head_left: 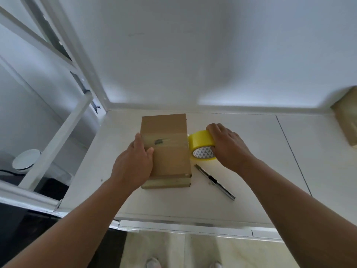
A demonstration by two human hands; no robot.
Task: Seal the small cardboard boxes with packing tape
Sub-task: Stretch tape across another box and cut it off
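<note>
A white tabletop (251, 151) meets a plain white wall. A small cardboard box (168, 161) lies flat at its centre, its long axis running from the person toward the wall. The left hand (135, 161) rests on the box's left edge, fingers fairly straight and thumb on top, probably to steady it. The right hand (228, 146) grips a yellow packing tape roll (201, 142) touching the box's right side, fingers curled over it. A glossy strip crosses the top, apparently being drawn sideways. A utility knife (214, 181) lies just beside the box. Another cardboard box (347, 120) sits far right.
</note>
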